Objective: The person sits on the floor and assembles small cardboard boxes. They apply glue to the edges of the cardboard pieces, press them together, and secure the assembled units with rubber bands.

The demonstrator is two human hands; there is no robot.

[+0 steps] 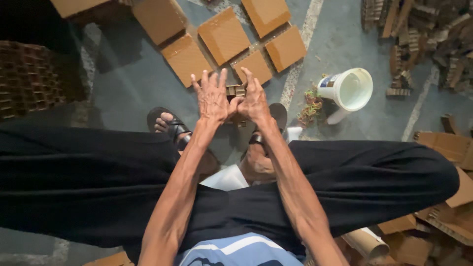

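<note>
Both my hands meet in front of me, above my sandalled feet. My left hand [212, 98] and my right hand [253, 98] press together around a small block of brown honeycomb cardboard [235, 91]. Only the block's top edge shows between my fingers; the remainder is hidden behind my palms. The fingers of both hands point away from me and are slightly spread. I sit with my knees wide apart in black trousers [88, 177].
Several square brown cardboard tiles [224, 35] lie on the grey floor ahead. A white plastic bucket [347, 88] lies tipped at the right, beside scraps [310, 106]. Honeycomb cardboard offcuts [423, 34] pile at the top right, a dark stack [29, 79] at left, and cardboard pieces [443, 216] at lower right.
</note>
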